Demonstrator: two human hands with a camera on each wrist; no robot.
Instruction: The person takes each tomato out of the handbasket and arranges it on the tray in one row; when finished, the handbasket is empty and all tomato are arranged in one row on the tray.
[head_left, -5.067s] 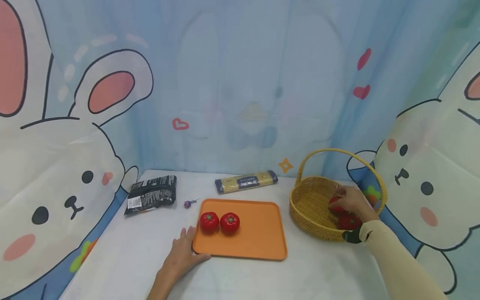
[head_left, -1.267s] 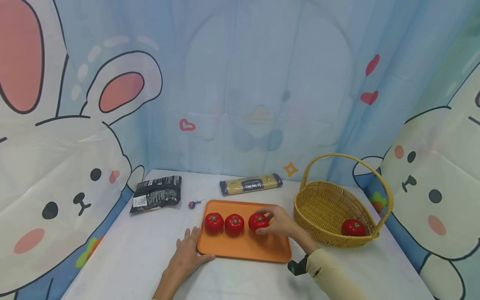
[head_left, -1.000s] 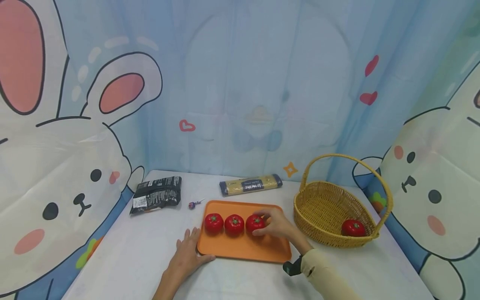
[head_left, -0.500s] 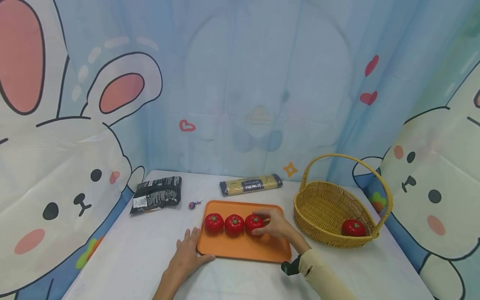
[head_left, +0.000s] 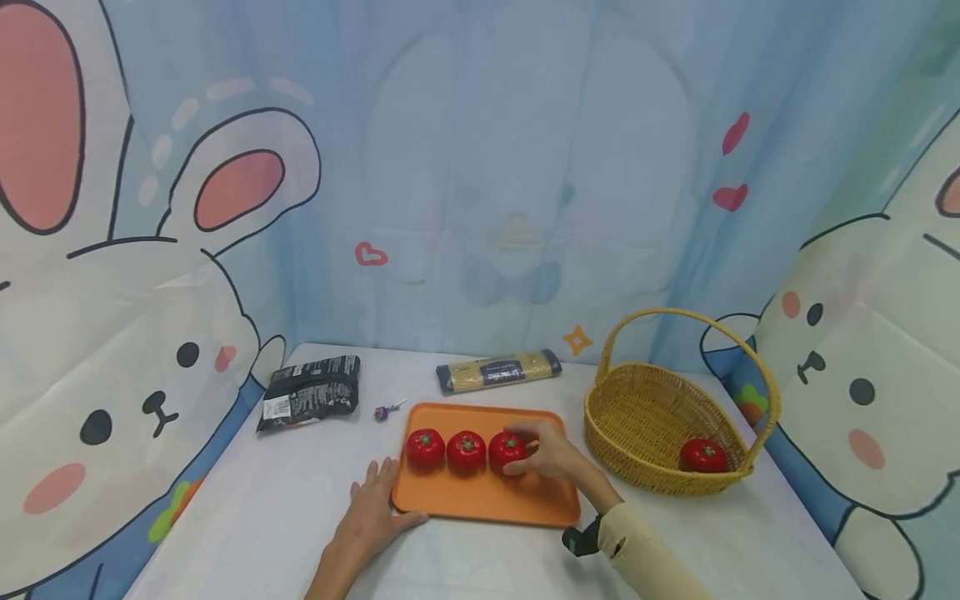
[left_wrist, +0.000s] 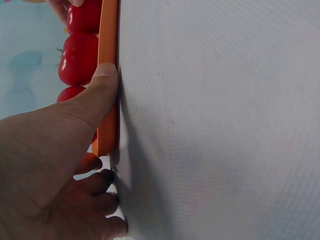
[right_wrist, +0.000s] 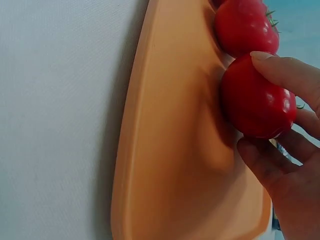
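Observation:
On the orange tray point(head_left: 540, 504), three red tomatoes stand in a row. My right hand point(head_left: 549, 450) holds the rightmost tomato point(head_left: 506, 451), thumb on its near side and fingers around its far and right sides. In the right wrist view this tomato point(right_wrist: 257, 97) rests on the tray against or very close to its neighbour point(right_wrist: 245, 27). The middle tomato point(head_left: 466, 452) and the left tomato point(head_left: 425, 450) sit at the tray's left half. My left hand point(head_left: 367, 517) rests at the tray's near left corner, fingers spread, and in the left wrist view its thumb point(left_wrist: 102, 82) touches the rim.
A yellow wicker basket point(head_left: 637, 475) with a tall handle stands right of the tray, one tomato point(head_left: 702, 456) inside it. Behind the tray lies a long yellow packet point(head_left: 498, 372) with dark ends. A lollipop point(head_left: 384, 412) and a black packet point(head_left: 311, 392) lie at the back left.
My right hand took a tomato from the basket, brought it onto the tray and slid it left toward the other two. The left hand stays at the tray corner.

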